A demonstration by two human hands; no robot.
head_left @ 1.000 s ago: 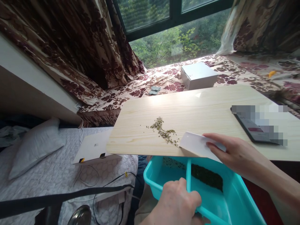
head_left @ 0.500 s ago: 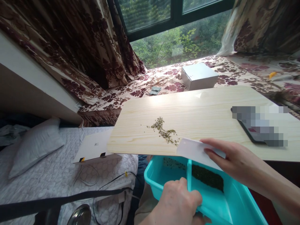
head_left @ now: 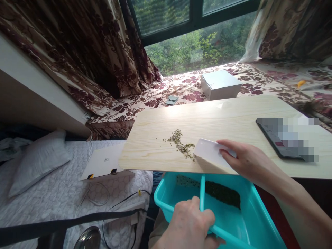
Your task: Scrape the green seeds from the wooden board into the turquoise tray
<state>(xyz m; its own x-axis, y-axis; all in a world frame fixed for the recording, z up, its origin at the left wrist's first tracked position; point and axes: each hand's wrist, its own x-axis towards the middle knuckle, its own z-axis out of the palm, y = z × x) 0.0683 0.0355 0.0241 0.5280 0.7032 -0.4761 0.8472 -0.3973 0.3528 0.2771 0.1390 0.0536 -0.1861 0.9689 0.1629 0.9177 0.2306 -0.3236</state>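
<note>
My right hand (head_left: 241,157) pinches a flat white plastic scraper-like piece (head_left: 211,152), its left edge touching a scatter of small greenish-brown beans or seeds (head_left: 183,147) on the pale wooden table (head_left: 145,138). Below the table's front edge, my left hand (head_left: 189,221) is closed on the near rim of a turquoise divided bin (head_left: 166,207). In the bin's left compartment lie some pale greenish seeds (head_left: 188,181). A dark green heap of seeds (head_left: 223,193) is in the right one, past the divider.
A phone (head_left: 282,145), partly pixelated, lies at the table's right. Behind stands a silver-grey box (head_left: 220,84) on the floral window seat. A white box (head_left: 103,160), cables and a metal bowl (head_left: 88,238) rest on the bed at left.
My right hand has moved the white piece up and slightly left, from the table edge onto the tabletop beside the seeds. My left hand and the bin have shifted a little left.
</note>
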